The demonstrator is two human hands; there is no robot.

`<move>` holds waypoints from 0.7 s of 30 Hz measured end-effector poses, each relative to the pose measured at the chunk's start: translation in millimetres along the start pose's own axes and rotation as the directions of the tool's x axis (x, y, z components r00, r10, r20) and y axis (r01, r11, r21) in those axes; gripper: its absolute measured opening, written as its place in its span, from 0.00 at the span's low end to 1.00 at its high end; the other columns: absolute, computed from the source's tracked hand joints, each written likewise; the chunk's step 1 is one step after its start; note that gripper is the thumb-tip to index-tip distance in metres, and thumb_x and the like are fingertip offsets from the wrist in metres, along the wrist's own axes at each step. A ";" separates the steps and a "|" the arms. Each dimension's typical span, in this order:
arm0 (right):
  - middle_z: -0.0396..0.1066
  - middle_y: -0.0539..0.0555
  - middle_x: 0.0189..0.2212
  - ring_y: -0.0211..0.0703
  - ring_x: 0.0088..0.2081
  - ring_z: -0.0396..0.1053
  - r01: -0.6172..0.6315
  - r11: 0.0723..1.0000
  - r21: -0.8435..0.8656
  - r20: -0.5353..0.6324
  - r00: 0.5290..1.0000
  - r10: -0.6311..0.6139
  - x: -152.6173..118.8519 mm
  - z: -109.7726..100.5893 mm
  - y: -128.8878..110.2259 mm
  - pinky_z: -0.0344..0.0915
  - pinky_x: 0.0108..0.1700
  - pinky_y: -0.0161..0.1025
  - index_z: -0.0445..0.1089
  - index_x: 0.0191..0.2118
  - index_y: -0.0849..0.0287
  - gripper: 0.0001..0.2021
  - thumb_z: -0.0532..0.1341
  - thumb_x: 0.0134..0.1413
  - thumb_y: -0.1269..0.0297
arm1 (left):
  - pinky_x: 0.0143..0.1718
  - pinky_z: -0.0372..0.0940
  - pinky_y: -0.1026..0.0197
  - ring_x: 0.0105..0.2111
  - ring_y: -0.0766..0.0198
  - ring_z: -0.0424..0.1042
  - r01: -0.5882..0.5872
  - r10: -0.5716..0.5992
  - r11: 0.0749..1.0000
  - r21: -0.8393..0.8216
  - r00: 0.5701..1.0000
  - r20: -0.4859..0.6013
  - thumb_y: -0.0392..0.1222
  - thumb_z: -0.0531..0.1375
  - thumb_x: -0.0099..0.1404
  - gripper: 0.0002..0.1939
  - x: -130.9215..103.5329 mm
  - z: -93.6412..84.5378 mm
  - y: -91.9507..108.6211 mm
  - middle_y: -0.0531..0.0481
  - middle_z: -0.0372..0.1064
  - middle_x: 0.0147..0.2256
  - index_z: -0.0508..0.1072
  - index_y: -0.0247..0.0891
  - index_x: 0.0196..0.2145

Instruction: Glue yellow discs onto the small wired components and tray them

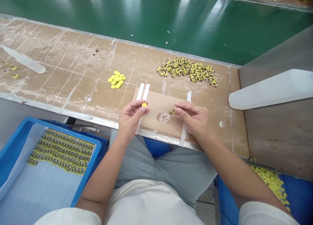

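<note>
Blue tray (61, 130) at lower left; cardboard-covered bench (137, 60) slanting across mid-frame, below glossy green surface (146, 23); upright panel (276, 133) at right. Near centre, yellow disc (144, 105) pinched in left hand (129, 119), round face towards the camera. Right of centre, tiny yellow-and-dark piece (172, 112) pinched in right hand (195, 119), pointing left, long axis roughly level.

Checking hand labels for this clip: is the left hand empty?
No, the left hand pinches a small yellow disc between thumb and fingers.
</note>
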State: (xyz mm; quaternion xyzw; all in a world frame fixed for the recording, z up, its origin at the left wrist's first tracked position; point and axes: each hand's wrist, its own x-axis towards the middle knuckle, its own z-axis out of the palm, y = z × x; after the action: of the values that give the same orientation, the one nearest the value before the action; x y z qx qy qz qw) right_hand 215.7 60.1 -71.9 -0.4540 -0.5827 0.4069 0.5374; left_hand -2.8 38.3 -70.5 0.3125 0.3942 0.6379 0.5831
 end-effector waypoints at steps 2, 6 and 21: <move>0.78 0.51 0.34 0.41 0.35 0.75 -0.091 0.994 0.068 -0.013 0.996 0.092 0.6 -0.1 1.6 0.73 0.38 0.39 0.80 0.37 0.48 0.07 0.71 0.49 0.60 | 0.42 0.72 0.66 0.33 0.69 0.77 0.033 -0.034 0.999 -0.033 0.999 -0.037 0.41 0.71 0.56 0.13 -6.3 -0.1 0.7 0.49 0.78 0.39 0.80 0.42 0.40; 0.78 0.49 0.30 0.36 0.28 0.73 -0.273 0.917 0.292 0.029 0.961 0.276 4.3 1.1 -3.1 0.73 0.33 0.35 0.80 0.34 0.50 0.12 0.75 0.41 0.55 | 0.40 0.73 0.67 0.33 0.70 0.77 0.128 -0.134 0.988 -0.088 0.989 -0.066 0.42 0.71 0.56 0.12 -23.0 2.4 1.1 0.50 0.79 0.37 0.80 0.44 0.39; 0.77 0.46 0.24 0.33 0.24 0.74 -0.488 0.683 0.543 0.232 0.869 0.437 0.5 -3.9 -24.9 0.75 0.28 0.30 0.79 0.32 0.51 0.14 0.77 0.36 0.57 | 0.41 0.74 0.64 0.33 0.66 0.79 0.217 -0.217 0.976 -0.030 0.976 0.002 0.41 0.72 0.55 0.13 -41.0 36.8 1.3 0.49 0.80 0.38 0.81 0.46 0.39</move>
State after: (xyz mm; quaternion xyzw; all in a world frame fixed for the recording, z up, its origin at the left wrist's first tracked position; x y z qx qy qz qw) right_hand 217.3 54.1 -47.4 -0.3807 -0.3164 0.7069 0.5052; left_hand 33.3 2.8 -48.7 0.2585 0.4166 0.5762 0.6539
